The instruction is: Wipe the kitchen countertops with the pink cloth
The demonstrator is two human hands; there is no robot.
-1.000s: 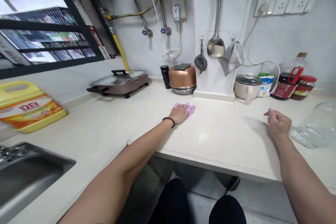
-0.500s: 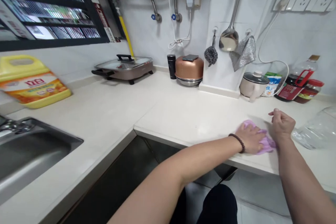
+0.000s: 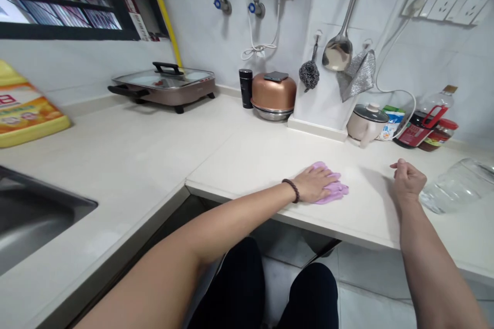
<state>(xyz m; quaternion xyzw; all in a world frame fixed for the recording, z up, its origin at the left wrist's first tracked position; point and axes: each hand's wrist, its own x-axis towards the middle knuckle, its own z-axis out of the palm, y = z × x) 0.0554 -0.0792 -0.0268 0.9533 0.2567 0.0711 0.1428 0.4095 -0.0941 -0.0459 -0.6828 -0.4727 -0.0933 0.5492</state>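
My left hand (image 3: 314, 184), with a dark beaded bracelet at the wrist, lies flat on a crumpled pink cloth (image 3: 335, 190) and presses it against the pale countertop (image 3: 231, 157). Its fingers are spread over the cloth, which sticks out beyond the fingertips. To the right, my right hand (image 3: 409, 180) is curled into a loose fist just over the counter, with nothing visible in it. A clear plastic container (image 3: 453, 187) lies tipped beside that hand.
A lidded electric pan (image 3: 165, 87), black tumbler (image 3: 246, 88) and copper-coloured bowl (image 3: 274, 93) stand along the wall. Farther right are a small pot (image 3: 366, 126) and jars (image 3: 440, 133). A yellow jug (image 3: 31, 113) stands near the sink (image 3: 42, 216). The counter's front edge turns a corner.
My left hand has slid the pink cloth leftward across the counter. My right hand stays near the clear container, still curled. The view has shifted slightly.
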